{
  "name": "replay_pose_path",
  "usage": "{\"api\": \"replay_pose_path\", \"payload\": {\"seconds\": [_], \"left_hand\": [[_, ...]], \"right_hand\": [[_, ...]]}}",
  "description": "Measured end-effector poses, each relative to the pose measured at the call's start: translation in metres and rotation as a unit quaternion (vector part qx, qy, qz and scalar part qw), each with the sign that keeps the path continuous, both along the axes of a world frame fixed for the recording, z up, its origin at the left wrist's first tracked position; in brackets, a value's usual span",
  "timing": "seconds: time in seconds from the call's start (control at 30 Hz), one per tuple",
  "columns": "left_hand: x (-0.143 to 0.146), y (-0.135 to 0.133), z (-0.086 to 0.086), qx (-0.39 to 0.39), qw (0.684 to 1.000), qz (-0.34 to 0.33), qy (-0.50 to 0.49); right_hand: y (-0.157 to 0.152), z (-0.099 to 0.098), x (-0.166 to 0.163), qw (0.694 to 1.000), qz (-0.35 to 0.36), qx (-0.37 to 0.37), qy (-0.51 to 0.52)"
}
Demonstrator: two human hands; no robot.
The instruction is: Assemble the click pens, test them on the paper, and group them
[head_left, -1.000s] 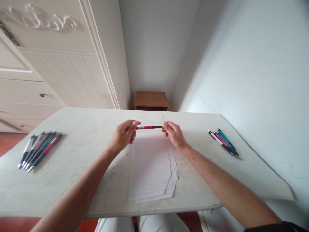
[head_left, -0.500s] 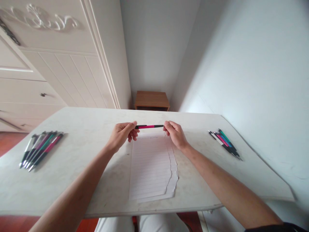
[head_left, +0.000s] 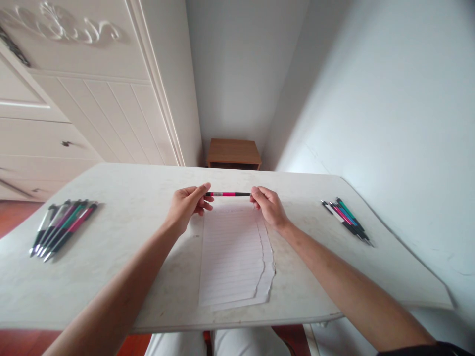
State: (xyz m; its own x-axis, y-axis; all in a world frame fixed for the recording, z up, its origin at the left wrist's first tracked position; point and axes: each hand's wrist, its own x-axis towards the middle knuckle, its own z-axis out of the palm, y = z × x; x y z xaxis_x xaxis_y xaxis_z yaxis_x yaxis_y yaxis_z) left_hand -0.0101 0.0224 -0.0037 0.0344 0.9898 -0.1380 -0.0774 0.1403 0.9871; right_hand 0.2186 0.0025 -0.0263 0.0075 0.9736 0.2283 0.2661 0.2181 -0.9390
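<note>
A pink pen with black ends is held level between my two hands, above the top edge of the paper. My left hand pinches its left end between thumb and fingers. At the other end, the thumb and fingers of my right hand close on the black tip. Lined sheets of paper with torn right edges lie on the table beneath. A light label-like patch shows on the pen's barrel; the very ends are hidden by my fingers.
Several pens lie fanned on the left of the white table. Another group of pens lies at the right. A white cabinet stands at the left, a wall at the right, and a small wooden stand behind.
The pen has been rolled between my fingers: its clip faced me before, and now a light printed patch shows. Both hands stay almost in place.
</note>
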Motion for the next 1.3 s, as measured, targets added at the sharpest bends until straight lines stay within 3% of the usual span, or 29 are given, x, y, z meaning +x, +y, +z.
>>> {"api": "replay_pose_path", "payload": {"seconds": [0.23, 0.47, 0.83, 1.3], "left_hand": [[0.000, 0.002, 0.003, -0.034, 0.992, 0.034, -0.114], [-0.009, 0.007, 0.007, -0.060, 0.979, -0.014, -0.194], [-0.008, 0.005, -0.003, -0.021, 0.994, -0.062, -0.088], [-0.001, 0.002, 0.002, -0.034, 0.997, -0.056, -0.028]], "right_hand": [[0.002, -0.003, 0.001, 1.000, -0.007, -0.002, -0.001], [0.005, -0.004, 0.004, 0.999, -0.044, -0.010, 0.006], [0.004, -0.003, 0.004, 0.999, -0.038, -0.005, 0.000], [0.003, -0.002, 0.002, 0.999, -0.029, -0.002, -0.014]]}}
